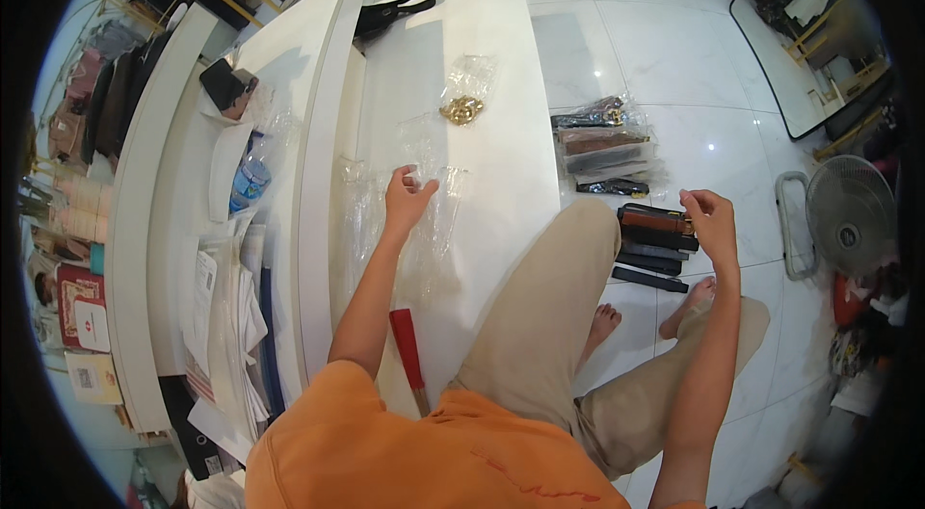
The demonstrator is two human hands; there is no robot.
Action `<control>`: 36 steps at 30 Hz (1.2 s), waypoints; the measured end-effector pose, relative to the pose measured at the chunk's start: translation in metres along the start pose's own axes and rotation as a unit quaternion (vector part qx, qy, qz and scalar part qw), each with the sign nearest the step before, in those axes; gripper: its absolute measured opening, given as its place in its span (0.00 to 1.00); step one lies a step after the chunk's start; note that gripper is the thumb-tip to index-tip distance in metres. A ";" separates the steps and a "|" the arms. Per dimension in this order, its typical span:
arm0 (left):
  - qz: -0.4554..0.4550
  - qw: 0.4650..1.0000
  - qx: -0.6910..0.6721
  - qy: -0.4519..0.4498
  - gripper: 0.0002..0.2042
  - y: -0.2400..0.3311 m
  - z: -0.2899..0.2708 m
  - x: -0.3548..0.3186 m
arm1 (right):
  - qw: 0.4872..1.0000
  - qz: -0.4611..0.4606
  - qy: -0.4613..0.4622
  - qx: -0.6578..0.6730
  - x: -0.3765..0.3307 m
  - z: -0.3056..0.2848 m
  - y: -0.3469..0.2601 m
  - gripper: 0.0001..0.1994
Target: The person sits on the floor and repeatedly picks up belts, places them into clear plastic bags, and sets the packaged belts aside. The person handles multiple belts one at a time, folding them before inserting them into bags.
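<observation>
My left hand (pixel 412 198) is above the white bench top, its thumb and fingers apart and nothing clearly held. Beneath and around it lie clear plastic sleeves (pixel 443 210). On the right, my right hand (pixel 711 225) is closed at the end of a brown leather strap (pixel 655 221), fingertips pinched together. That strap lies over a row of dark, flat, folded straps (pixel 650 261) on the floor beside my knee. Farther along the bench top sits a gold metal piece (pixel 462 109), touching another clear plastic bag (pixel 471 76).
Several plastic-wrapped straps (pixel 605 148) lie on the tiles right of the bench (pixel 501 37). A red-handled tool (pixel 406 345) rests by my hip. Left stand papers (pixel 226 307) and a water bottle (pixel 251 180). A fan (pixel 850 215) and mirror (pixel 800 56) are at right.
</observation>
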State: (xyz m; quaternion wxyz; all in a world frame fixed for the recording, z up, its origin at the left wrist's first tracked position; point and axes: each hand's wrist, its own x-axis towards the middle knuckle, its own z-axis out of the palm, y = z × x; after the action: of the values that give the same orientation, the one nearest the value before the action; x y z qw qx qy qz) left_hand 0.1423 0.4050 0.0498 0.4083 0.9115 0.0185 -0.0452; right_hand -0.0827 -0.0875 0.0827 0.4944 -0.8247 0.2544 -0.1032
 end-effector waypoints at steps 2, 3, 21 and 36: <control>-0.008 0.971 -0.200 -0.128 0.34 0.071 -0.008 -0.029 | 1.000 -0.021 0.009 0.001 -0.005 -0.006 -0.002 0.15; -0.015 0.937 -0.292 -0.190 0.34 0.102 -0.012 -0.045 | 0.999 -0.031 0.010 0.006 -0.006 -0.004 -0.002 0.15; 0.453 0.877 0.040 -0.157 0.39 0.253 0.142 -0.184 | 0.941 -0.089 -0.031 0.325 -0.064 -0.071 -0.067 0.19; 0.557 0.816 -0.039 -0.147 0.37 0.267 0.246 -0.198 | 0.992 0.021 -0.056 0.115 -0.084 -0.135 -0.022 0.09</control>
State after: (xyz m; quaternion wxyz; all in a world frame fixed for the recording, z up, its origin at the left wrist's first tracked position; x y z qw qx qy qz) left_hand -0.0521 0.0448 0.1044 0.3972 0.7317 -0.5509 0.0575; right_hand -0.2037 -0.1381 0.1751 0.6011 -0.7617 0.2301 -0.0752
